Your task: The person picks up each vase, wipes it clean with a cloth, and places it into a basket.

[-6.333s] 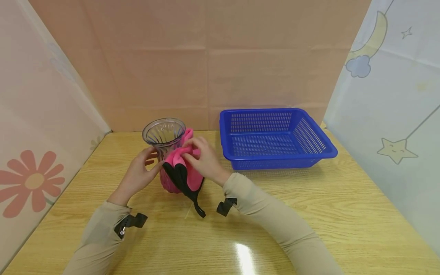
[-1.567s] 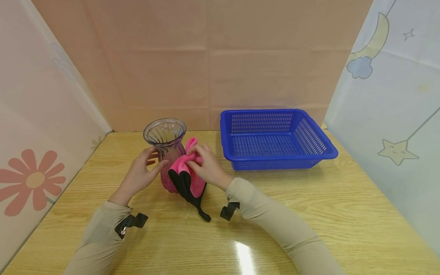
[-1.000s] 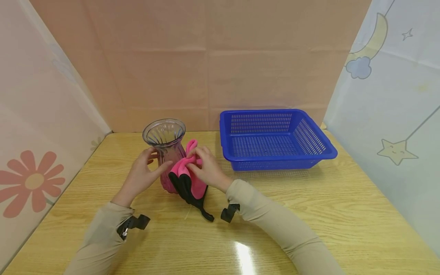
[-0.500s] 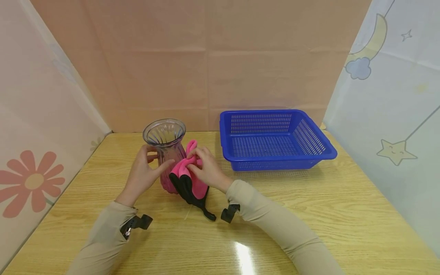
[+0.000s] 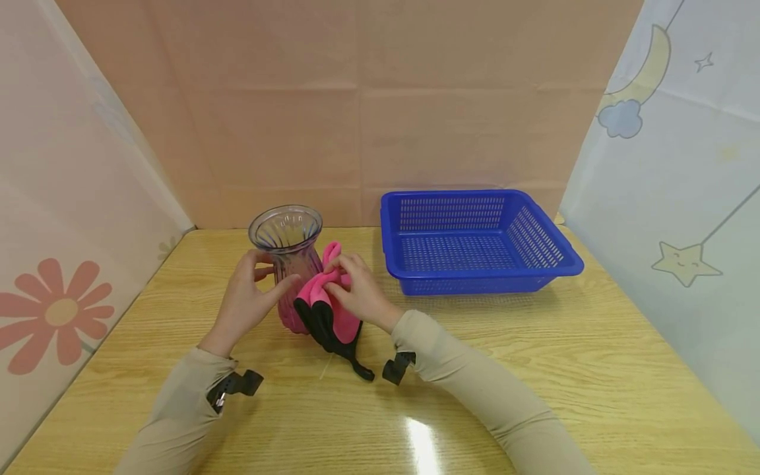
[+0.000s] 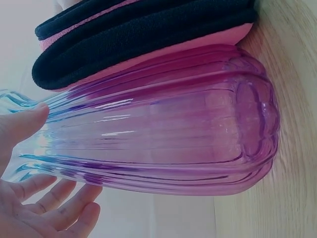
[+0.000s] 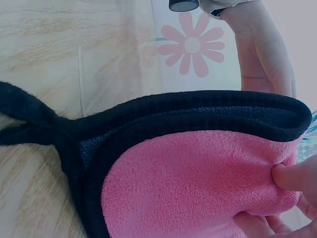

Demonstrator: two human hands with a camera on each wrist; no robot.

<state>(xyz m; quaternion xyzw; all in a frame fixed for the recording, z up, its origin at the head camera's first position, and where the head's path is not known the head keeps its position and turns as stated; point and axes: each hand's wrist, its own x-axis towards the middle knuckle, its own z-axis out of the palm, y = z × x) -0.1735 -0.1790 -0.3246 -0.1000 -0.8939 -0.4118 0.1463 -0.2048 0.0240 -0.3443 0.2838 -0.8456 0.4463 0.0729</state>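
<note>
A ribbed glass vase (image 5: 291, 264), clear-blue at the rim and purple-pink lower down, stands upright on the table. My left hand (image 5: 243, 297) holds it from the left, its thumb on the near side of the neck and its fingers round the far side. On the vase's right side, my right hand (image 5: 359, 290) pinches a folded pink cloth (image 7: 183, 178) with black edging and a black hanging loop (image 5: 363, 373). The cloth lies against or very close to the glass. In the left wrist view, its black edge (image 6: 133, 44) runs alongside the vase.
A blue slotted plastic basket (image 5: 475, 270) sits at the back right of the wooden table (image 5: 332, 429). A thin pale strand (image 5: 325, 367) lies near the cloth. Patterned sheets (image 5: 53, 198) hang at both sides, with a plain peach sheet (image 5: 356, 112) behind.
Since the earliest frame, the cloth and my right hand have shifted slightly right and down beside the vase. My left hand has moved slightly round the neck. The last half second shows almost no movement.
</note>
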